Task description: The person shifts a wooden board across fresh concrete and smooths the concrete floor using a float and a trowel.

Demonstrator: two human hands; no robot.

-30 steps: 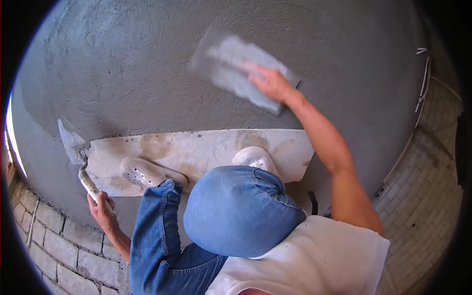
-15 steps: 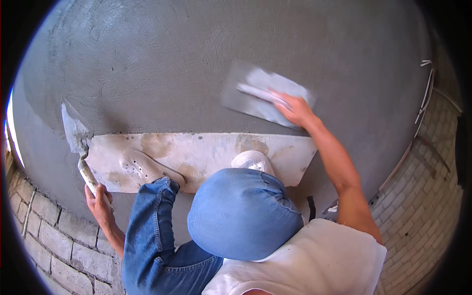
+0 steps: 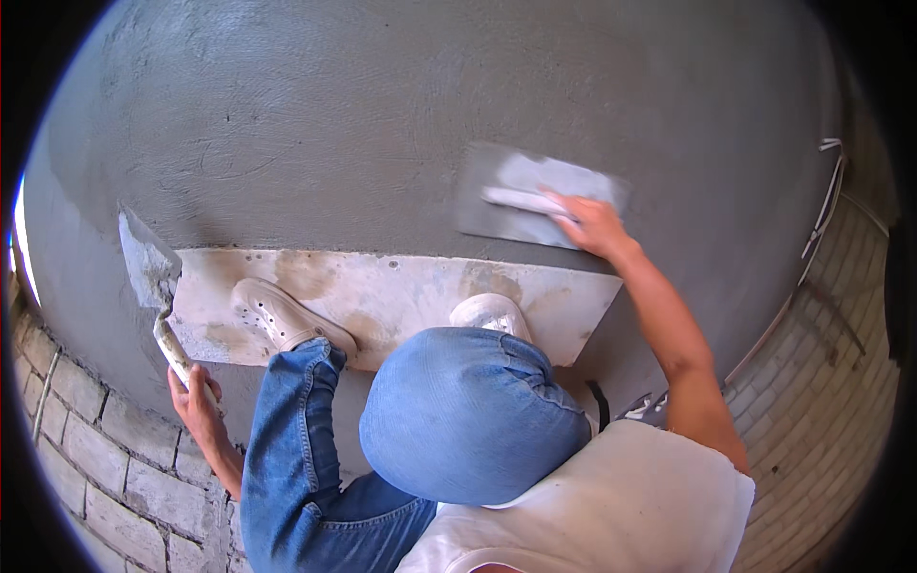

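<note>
My right hand (image 3: 594,227) is closed round the handle of a rectangular finishing trowel (image 3: 564,177). The trowel's thin blade lies against the wet grey cement (image 3: 315,124) and is slightly smeared by motion. At the left, my left hand (image 3: 198,409) grips the pale handle of a pointed trowel (image 3: 150,263). Its mortar-smeared blade points away from me, beside the left end of a long whitish board (image 3: 401,315). Both my feet, in pale clogs (image 3: 277,315), rest on the board. My right knee, in blue denim, covers part of it.
Grey paving blocks (image 3: 100,468) border the cement at the lower left. More paving (image 3: 812,411) lies at the right, past the cement's edge. A pale cord (image 3: 826,201) runs along that right edge. Dark marks from use stain the board.
The finishing trowel in my right hand has moved to the right and slightly nearer, its blade turned a little. My left hand and the pointed trowel have hardly moved.
</note>
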